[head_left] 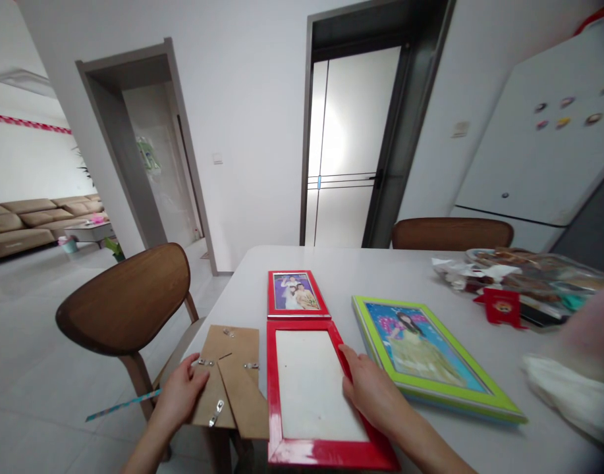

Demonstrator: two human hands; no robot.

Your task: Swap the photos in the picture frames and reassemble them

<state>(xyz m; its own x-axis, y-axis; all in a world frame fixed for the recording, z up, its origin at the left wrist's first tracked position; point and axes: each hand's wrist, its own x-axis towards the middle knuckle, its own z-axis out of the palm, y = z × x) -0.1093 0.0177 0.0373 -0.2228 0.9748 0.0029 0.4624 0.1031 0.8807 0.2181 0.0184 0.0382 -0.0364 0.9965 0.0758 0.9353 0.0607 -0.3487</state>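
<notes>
My left hand (183,388) grips the left edge of a brown picture-frame backing board (213,382) with metal clips and a fold-out stand flap. The board juts past the table's edge. My right hand (373,392) is closed on the right side of a red picture frame (296,453), whose opening shows only a plain white surface. Touching its far end is a smaller red picture frame (298,291) with a photo of people. To the right of my right hand lies a lime-green picture frame (430,355) holding a photo of a person in a pale dress.
On the white table (371,270), plastic-wrapped items (533,270) and a red paper item (502,307) lie at the right. Brown chairs stand at the left (128,299) and far side (452,234). A thin blue patterned stick (124,405) shows beside my left wrist.
</notes>
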